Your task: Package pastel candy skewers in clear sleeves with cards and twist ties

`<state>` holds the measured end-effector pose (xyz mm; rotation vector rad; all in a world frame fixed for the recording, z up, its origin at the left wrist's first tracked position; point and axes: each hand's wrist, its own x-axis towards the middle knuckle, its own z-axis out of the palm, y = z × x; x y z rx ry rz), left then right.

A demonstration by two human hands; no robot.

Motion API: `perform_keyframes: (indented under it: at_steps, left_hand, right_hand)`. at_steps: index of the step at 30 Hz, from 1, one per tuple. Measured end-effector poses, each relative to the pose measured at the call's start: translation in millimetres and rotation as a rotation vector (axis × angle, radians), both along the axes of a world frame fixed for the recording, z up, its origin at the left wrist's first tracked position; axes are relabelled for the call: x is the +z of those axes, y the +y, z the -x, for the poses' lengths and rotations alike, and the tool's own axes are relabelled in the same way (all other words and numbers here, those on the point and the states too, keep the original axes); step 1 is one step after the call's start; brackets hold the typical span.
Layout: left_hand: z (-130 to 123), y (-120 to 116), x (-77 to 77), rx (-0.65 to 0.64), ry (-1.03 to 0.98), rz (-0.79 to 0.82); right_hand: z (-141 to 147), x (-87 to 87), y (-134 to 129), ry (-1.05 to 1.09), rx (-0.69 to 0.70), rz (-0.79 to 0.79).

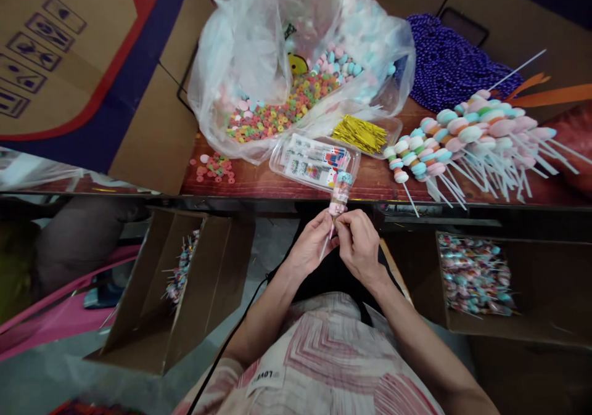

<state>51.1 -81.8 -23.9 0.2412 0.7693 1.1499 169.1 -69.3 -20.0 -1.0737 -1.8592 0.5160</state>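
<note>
My left hand (311, 242) is closed around the white stick of a wrapped candy skewer (340, 194), which points up and away from me. Its pink, brown and blue candies sit inside a clear printed wrapper. At the wrapper's neck, my right hand (359, 242) pinches what looks like a gold twist tie, mostly hidden by the fingers. Just beyond the skewer, printed wrappers (314, 161) lie in a clear plastic tray (277, 163). A bundle of gold twist ties (359, 134) rests in another clear tray behind it.
Unwrapped candy skewers (472, 131) are piled at the right of the red-brown table (259, 180). Behind stand a big clear bag (250, 45) of candies and purple bead strings (444, 63). Loose gummy rings (213, 168) lie left. Open cardboard boxes (213, 279) flank me below, holding wrapped skewers (476, 276).
</note>
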Motion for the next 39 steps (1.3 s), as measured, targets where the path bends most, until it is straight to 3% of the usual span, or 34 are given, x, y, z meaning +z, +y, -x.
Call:
perform_keyframes:
  at_steps: [3,5,9,12,14,17,19,21,24,26,30,32,34,36,39]
  left_hand:
    - [2,0,3.8,-0.031,0.008,-0.106]
    - [3,-2,8.9,-0.012,0.124,-0.208]
    - [0,-9,16.4,-0.026,0.449,-0.267]
    - [-6,-13,19.8,-0.081,0.46,-0.182]
    - [-9,-15,22.2,-0.101,0.437,-0.152]
    - [-17,-16,24.9,-0.02,0.459,-0.143]
    - [-24,-15,26.1,0.051,0.584,-0.202]
    - [-32,-11,27.8,0.036,0.734,-0.345]
    - [-35,5,31.6,-0.102,0.849,-0.595]
    - [-27,26,33.1,-0.063,0.945,-0.659]
    - [6,79,27.2,0.224,1.282,-0.519]
    - [21,102,21.7,0.163,1.472,-0.406]
    - [31,118,17.6,-0.025,1.67,-0.319]
    - [36,126,15.6,-0.192,1.817,-0.265]
    - [41,132,14.2,-0.269,1.904,-0.256]
  right_hand:
    - [-11,7.0,-8,0.103,-0.017,0.17]
    - [-18,14.9,-11,0.14,-0.076,0.232]
    - [-26,30.8,-17,0.092,-0.096,0.11]
    - [-27,36.5,-24,0.123,-0.041,0.076]
    - [-30,35.7,-31,0.194,-0.039,0.183]
    - [-35,28.0,-44,0.299,-0.063,0.405]
    - [-38,19.9,-55,0.337,-0.084,0.505]
    - [-42,10.9,-63,0.385,-0.129,0.588]
    - [-59,-1.3,-66,0.598,-0.301,0.668]
    - [-83,-7.8,-61,0.825,-0.467,0.646]
    - [-143,-18.8,-40,1.234,-0.702,0.607]
    - [-161,-23.3,-32,1.251,-0.808,0.61]
    - [-162,-26.5,-27,1.2,-0.82,0.635]
    - [-146,-28.0,-24,1.152,-0.741,0.682]
    - [-108,-27.7,-21,1.099,-0.622,0.742]
